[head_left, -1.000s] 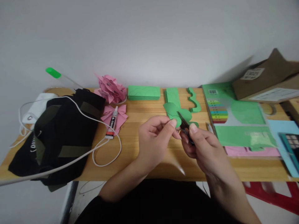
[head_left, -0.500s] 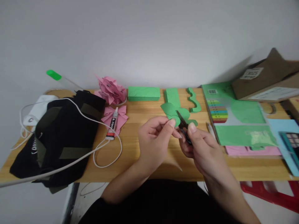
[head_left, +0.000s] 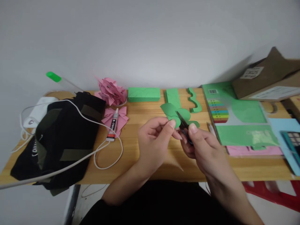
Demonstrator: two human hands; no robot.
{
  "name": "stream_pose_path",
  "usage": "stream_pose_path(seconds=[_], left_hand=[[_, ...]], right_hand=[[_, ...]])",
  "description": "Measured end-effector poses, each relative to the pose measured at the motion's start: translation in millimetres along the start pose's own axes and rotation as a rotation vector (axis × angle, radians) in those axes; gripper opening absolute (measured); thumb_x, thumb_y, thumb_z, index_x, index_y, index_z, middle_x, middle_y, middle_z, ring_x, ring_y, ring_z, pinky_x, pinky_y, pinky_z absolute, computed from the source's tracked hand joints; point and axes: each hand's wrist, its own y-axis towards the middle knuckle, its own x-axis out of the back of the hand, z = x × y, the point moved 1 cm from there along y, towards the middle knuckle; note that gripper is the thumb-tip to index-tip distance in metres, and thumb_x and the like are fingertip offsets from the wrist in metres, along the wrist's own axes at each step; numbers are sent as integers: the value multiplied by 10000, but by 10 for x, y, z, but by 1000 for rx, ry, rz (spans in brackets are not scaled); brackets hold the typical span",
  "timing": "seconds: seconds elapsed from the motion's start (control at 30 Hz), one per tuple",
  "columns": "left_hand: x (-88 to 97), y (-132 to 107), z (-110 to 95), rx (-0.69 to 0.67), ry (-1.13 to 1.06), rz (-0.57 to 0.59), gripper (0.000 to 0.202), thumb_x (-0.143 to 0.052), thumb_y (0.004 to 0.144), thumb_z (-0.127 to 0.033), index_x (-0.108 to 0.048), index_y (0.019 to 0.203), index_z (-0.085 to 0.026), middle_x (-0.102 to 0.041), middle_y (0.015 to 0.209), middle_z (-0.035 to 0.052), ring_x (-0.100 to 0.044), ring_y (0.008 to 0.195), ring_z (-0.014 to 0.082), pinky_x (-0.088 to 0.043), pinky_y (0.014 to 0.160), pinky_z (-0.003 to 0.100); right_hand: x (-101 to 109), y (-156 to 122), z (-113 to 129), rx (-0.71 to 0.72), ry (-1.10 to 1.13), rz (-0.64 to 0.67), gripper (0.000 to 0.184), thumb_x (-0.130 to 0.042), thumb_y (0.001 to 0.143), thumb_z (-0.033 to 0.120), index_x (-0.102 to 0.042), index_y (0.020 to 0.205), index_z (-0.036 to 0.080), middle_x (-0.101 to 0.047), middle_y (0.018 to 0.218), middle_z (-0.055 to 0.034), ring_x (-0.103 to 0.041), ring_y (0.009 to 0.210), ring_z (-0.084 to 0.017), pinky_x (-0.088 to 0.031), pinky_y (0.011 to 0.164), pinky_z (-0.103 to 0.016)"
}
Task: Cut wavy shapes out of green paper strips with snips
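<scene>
My left hand (head_left: 156, 137) pinches a piece of green paper (head_left: 169, 110) cut in a rounded, leaf-like outline, with thumb and fingers closed on its lower edge. In my right hand (head_left: 202, 142) is a pair of dark scissors (head_left: 182, 120), the blades pointing up and left against the paper. Their handles are mostly hidden by my fingers. Just behind the held paper stands a folded green paper block (head_left: 172, 94). To its right lies a wavy green paper strip (head_left: 193, 100), and to its left a long folded green paper stack (head_left: 144, 94).
A glue tube (head_left: 112, 125) rests on a pink paper bow (head_left: 121, 120), near a crumpled pink paper flower (head_left: 112, 91). A black bag (head_left: 75, 134) and white cable (head_left: 103, 167) occupy the left. At right are a green paper pack (head_left: 243, 134) and a cardboard box (head_left: 264, 81).
Hardly anything differs. My hands, the green paper and the scissors keep nearly the same place, with only a slight shift of the whole view.
</scene>
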Motion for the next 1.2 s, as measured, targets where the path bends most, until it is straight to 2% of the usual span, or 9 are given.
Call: stream_pose_path(seconds=[0.5, 0.87, 1.07, 1.2], left_hand=[[-3, 7, -12, -1, 2, -8, 187, -681, 862, -169, -657, 680, -203, -688, 544, -50, -642, 498, 88, -550, 545, 214], [19, 3, -14, 28, 4, -1, 174, -681, 860, -190, -636, 693, -206, -677, 546, -49, -631, 501, 95, -548, 561, 232], [46, 8, -49, 27, 10, 35, 188, -686, 859, -171, -640, 680, -206, -677, 536, -56, -615, 482, 76, -520, 539, 202], [81, 42, -117, 34, 65, 92, 228, -677, 860, -177, -632, 638, -203, -668, 523, -41, -604, 479, 89, -525, 546, 224]], right_hand=[[33, -2, 30, 45, -110, -18, 535, -531, 930, 633, -489, 604, 211, -324, 534, 42, -229, 467, -101, -150, 410, -287], [53, -7, 35, 53, -157, -9, 511, -510, 954, 605, -538, 638, 205, -335, 557, 33, -226, 482, -108, -135, 412, -292], [64, -12, 80, 100, -207, 15, 542, -488, 977, 581, -435, 586, 209, -328, 547, 40, -225, 480, -102, -161, 426, -299], [101, -25, 110, 96, -249, 35, 543, -481, 983, 573, -420, 587, 208, -333, 554, 38, -249, 495, -103, -180, 434, -294]])
